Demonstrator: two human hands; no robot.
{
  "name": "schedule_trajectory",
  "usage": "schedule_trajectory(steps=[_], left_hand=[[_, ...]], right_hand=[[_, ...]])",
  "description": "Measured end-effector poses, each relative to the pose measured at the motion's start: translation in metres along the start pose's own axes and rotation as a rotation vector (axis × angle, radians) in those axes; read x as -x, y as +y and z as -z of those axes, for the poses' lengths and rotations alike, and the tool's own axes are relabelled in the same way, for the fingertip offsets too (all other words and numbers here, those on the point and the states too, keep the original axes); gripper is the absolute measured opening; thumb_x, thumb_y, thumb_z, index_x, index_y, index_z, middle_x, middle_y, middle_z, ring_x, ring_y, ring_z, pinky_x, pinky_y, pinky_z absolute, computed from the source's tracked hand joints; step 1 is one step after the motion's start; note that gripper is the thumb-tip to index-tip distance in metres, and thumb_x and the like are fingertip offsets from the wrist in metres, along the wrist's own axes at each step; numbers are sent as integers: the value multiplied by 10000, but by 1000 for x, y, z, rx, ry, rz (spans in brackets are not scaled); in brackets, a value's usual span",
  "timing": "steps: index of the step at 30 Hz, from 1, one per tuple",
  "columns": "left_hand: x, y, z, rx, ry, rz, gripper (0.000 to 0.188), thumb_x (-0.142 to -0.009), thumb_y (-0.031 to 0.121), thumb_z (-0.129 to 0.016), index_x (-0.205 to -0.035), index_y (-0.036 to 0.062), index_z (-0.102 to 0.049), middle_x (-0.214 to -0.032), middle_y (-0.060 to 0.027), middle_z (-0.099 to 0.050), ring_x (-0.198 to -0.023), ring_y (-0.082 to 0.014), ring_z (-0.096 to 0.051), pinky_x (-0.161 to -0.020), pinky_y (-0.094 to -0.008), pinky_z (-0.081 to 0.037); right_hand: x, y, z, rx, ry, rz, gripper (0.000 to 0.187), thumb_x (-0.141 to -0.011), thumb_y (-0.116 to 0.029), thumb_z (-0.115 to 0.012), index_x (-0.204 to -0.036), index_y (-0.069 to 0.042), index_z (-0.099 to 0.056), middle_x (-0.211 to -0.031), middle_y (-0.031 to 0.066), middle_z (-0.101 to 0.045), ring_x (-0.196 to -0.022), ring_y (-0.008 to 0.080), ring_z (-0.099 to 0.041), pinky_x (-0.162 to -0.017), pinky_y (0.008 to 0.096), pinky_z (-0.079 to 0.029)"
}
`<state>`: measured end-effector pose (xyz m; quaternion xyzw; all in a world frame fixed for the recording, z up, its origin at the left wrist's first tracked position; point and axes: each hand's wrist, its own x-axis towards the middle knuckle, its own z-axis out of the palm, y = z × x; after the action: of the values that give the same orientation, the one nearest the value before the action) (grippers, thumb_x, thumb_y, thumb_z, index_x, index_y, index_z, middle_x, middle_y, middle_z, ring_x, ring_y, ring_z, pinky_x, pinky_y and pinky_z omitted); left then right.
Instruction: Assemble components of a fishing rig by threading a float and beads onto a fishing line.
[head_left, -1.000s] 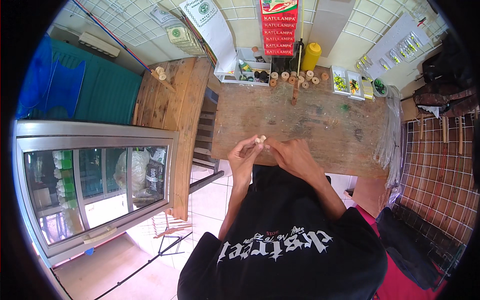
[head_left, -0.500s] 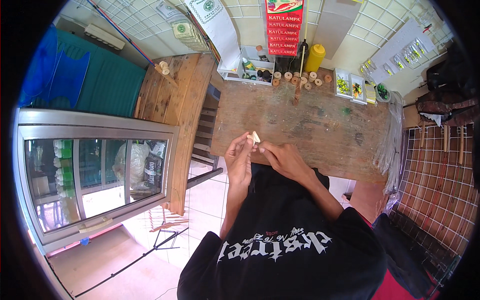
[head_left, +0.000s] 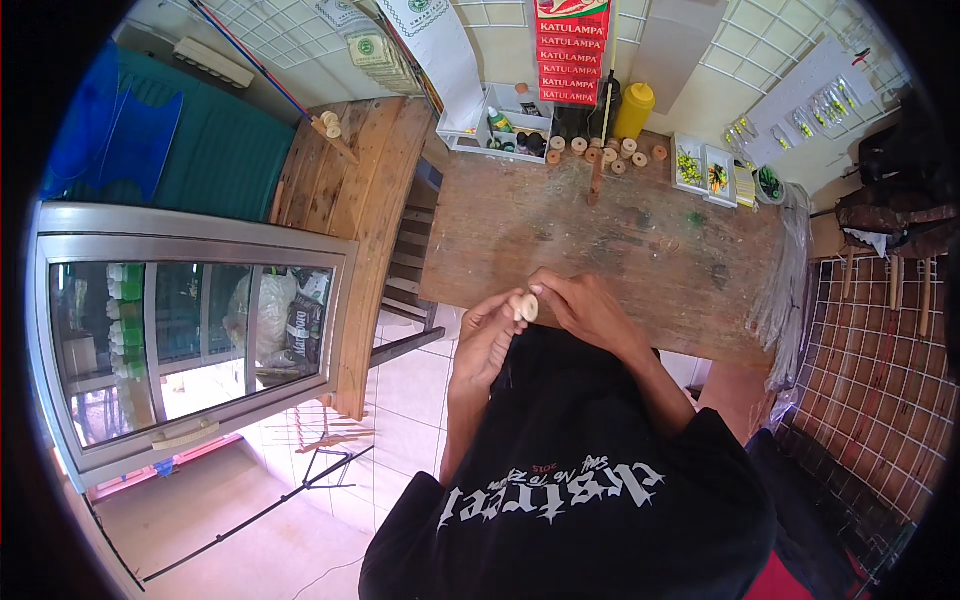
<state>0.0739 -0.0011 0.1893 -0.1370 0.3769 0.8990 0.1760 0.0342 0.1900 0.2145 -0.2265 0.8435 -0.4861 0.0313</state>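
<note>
A small pale wooden spool [head_left: 529, 309] is pinched between the thumb and fingers of my left hand [head_left: 487, 338], its round flat face tilted up. My right hand [head_left: 578, 308] is curled beside the spool's upper right, index finger and thumb pressed together near its rim. Whatever those fingers hold, if anything, is too small to see. Both hands are over the near edge of the wooden worktable [head_left: 600, 240], just in front of my black shirt.
Several wooden spools [head_left: 612, 155] stand along the table's back, near a white divided box [head_left: 515, 155] and a yellow squeeze bottle [head_left: 634, 110]. White trays of small yellow pieces [head_left: 689, 170] sit at back right. A glass-fronted cabinet [head_left: 200, 350] is at left.
The spool has come lower and nearer to me, and turned so its round face shows. My right hand has shifted up slightly beside it, and my left hand has dropped a little.
</note>
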Motion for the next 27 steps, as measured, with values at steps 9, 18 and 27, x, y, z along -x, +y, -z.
schedule_trajectory(steps=[9,18,27], left_hand=[[-23,-15,-20,52,345,-198,276,-891,93,-670,-1129,-31,-607,-991,-100,-659,-820,-121,-620,-746,-228,-514],[-26,-12,-22,-468,136,-238,290,-877,33,-671,-1152,-33,-607,-1008,-98,-665,-843,-133,-625,-761,-253,-493],[-29,12,-27,14,76,-116,272,-908,87,-640,-1146,-40,-607,-998,-100,-664,-838,-137,-629,-760,-245,-515]], right_hand=[[12,-7,-15,81,-36,-96,135,-941,-194,-537,-984,-90,-612,-633,201,-585,-579,407,-584,-540,479,-447],[-4,-2,17,211,0,-21,113,-940,-184,-533,-991,-98,-586,-641,186,-594,-599,380,-601,-542,462,-450],[-1,10,-7,-91,96,-103,116,-932,-176,-523,-964,-78,-576,-636,205,-581,-625,410,-596,-550,488,-445]])
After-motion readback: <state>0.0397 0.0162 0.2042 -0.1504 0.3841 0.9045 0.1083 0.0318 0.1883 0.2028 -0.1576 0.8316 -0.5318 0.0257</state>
